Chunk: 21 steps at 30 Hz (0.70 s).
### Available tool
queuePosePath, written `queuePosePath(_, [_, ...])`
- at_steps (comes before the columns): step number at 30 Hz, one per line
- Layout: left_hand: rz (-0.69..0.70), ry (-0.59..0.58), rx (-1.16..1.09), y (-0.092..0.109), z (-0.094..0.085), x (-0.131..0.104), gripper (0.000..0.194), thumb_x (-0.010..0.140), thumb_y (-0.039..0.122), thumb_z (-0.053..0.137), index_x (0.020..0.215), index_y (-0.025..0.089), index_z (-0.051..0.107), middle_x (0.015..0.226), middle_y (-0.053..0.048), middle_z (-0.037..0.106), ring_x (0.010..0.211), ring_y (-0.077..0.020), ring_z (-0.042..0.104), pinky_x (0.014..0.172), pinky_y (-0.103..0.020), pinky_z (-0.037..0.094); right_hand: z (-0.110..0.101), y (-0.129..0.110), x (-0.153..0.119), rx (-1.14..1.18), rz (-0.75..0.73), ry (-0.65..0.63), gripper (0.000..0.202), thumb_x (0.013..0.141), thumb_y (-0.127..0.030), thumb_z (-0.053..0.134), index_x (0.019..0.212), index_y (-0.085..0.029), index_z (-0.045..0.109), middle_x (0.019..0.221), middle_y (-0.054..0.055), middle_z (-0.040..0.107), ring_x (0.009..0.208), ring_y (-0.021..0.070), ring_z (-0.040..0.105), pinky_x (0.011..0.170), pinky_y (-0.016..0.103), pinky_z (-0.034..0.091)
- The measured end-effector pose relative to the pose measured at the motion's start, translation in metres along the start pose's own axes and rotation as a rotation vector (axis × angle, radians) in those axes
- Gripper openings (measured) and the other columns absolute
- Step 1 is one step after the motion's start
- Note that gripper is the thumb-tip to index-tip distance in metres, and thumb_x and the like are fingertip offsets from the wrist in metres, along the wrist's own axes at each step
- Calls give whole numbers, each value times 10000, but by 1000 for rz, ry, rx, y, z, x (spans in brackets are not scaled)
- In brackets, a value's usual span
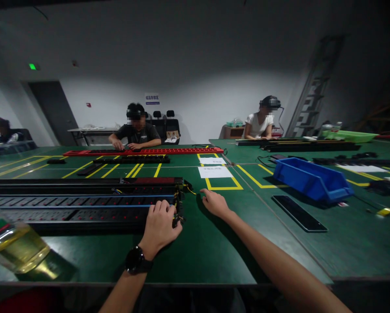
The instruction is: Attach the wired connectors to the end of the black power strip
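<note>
My left hand [160, 224], with a black watch on its wrist, lies over the right end of a long black power strip [106, 214] with red-marked sockets. Its fingers bend over the strip, and the thumb is beside the end. My right hand [214, 202] is just above the table, right of the strips' ends. Its fingers are curled together toward a yellow wire [190, 190]; whether they hold anything is too small to tell. More long black strips [84, 187] lie parallel behind, with blue edges between them. Dark wires and small parts bunch at their right ends.
A bottle of yellow liquid [21, 248] stands at front left. To the right are a blue bin [312, 178] and a phone [298, 213]. White papers [215, 171] and a long red strip [149, 151] lie farther back. Several people sit around the green table [247, 243].
</note>
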<state>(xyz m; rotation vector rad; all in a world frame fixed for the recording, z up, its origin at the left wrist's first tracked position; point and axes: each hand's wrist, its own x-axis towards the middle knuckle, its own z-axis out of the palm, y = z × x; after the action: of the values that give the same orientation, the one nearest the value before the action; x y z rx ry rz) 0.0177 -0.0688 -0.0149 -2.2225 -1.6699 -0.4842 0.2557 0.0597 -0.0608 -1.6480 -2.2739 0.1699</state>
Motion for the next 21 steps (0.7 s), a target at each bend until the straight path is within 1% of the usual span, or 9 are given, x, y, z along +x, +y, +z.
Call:
queuePosePath(4, [1, -8, 1, 1, 5, 1, 150, 844, 314, 613, 909, 209, 698, 1008, -117, 627, 1002, -310, 545, 858, -457, 411, 0, -1, -1, 27, -5, 20, 397, 1011, -221, 444, 1385, -221, 577, 1276, 123, 715, 1089, 265, 692, 839, 322, 473])
queuePosePath(7, [17, -10, 14, 0, 7, 1, 143, 857, 300, 598, 891, 209, 702, 1009, -116, 640, 1004, -306, 546, 868, -464, 415, -1, -3, -2, 56, -3, 25, 392, 1009, -215, 460, 1378, -223, 591, 1267, 125, 720, 1080, 259, 693, 842, 316, 474])
queuePosePath(13, [76, -8, 41, -3, 9, 2, 164, 896, 289, 571, 921, 194, 702, 1024, -113, 653, 1011, -298, 562, 882, -463, 415, -2, -2, -2, 67, 2, 26, 392, 1008, -213, 465, 1373, -220, 608, 1260, 130, 722, 1067, 251, 692, 834, 306, 470])
queuePosePath(15, [90, -7, 39, -3, 9, 2, 162, 901, 281, 566, 924, 196, 701, 1030, -114, 658, 1018, -299, 564, 884, -460, 412, -2, -2, -1, 81, 4, 36, 391, 994, -203, 480, 1359, -224, 618, 1229, 118, 729, 1041, 238, 686, 813, 294, 458])
queuePosePath(16, [93, -10, 38, -3, 9, 2, 159, 902, 278, 564, 922, 196, 700, 1030, -114, 660, 1019, -297, 565, 886, -459, 411, -2, -2, -1, 106, -2, 44, 388, 984, -201, 494, 1348, -227, 625, 1173, 102, 740, 1003, 224, 682, 792, 283, 448])
queuePosePath(18, [94, -14, 40, -4, 9, 1, 155, 905, 273, 562, 916, 196, 696, 1025, -111, 661, 1016, -292, 567, 889, -457, 410, -1, -6, -1, 210, -53, 55, 364, 955, -207, 535, 1297, -228, 656, 982, 48, 739, 873, 187, 655, 735, 258, 419])
queuePosePath(20, [90, -15, 41, -4, 9, 1, 152, 908, 269, 558, 910, 197, 691, 1019, -107, 661, 1013, -288, 570, 890, -455, 410, 1, -14, -2, 385, -152, 43, 306, 927, -227, 577, 1206, -215, 700, 799, -7, 667, 737, 152, 587, 682, 244, 389])
queuePosePath(21, [88, -14, 40, -4, 9, 1, 151, 910, 268, 556, 907, 197, 689, 1017, -106, 661, 1012, -287, 571, 889, -455, 411, 3, -20, -3, 486, -209, 24, 275, 918, -245, 597, 1162, -204, 717, 756, -22, 627, 698, 140, 550, 664, 241, 380])
